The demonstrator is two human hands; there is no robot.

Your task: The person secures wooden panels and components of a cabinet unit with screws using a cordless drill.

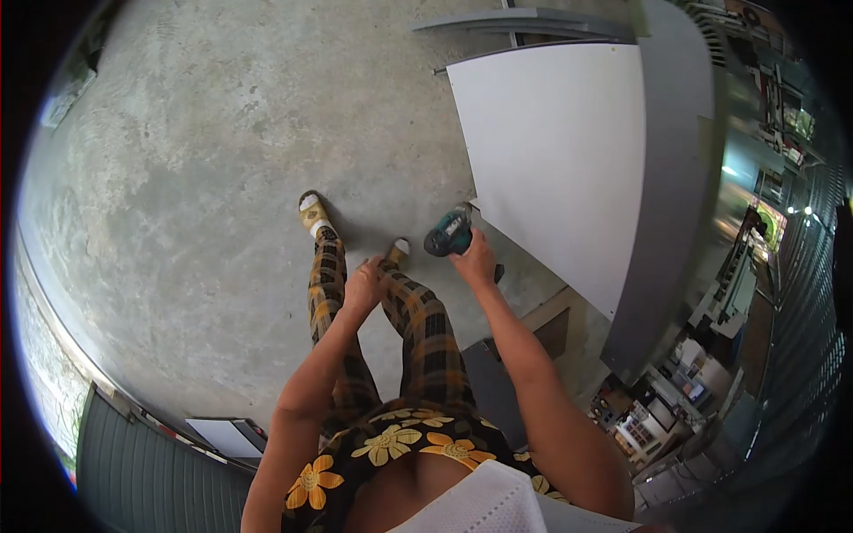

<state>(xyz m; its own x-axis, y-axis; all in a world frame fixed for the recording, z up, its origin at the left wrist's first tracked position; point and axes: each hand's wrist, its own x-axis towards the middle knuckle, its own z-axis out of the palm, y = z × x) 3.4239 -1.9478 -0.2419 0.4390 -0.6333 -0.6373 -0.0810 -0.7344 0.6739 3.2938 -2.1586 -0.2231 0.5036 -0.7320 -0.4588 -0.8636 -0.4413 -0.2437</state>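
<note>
Right hand (476, 259) wrapped around a teal-and-black cordless drill (449, 234), the tool partly hidden by that grasp, near the left edge of a white panel (555, 151), left hand (362, 287) before plaid trousers (425, 330), its grip impossible to tell

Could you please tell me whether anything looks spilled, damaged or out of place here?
Nothing clearly stands out. The grey concrete floor has pale, worn-looking blotches, probably surface wear, with no obvious spill. The large white flat panel shows no evident damage, and the teal-and-black power drill is held in the right hand.
</note>
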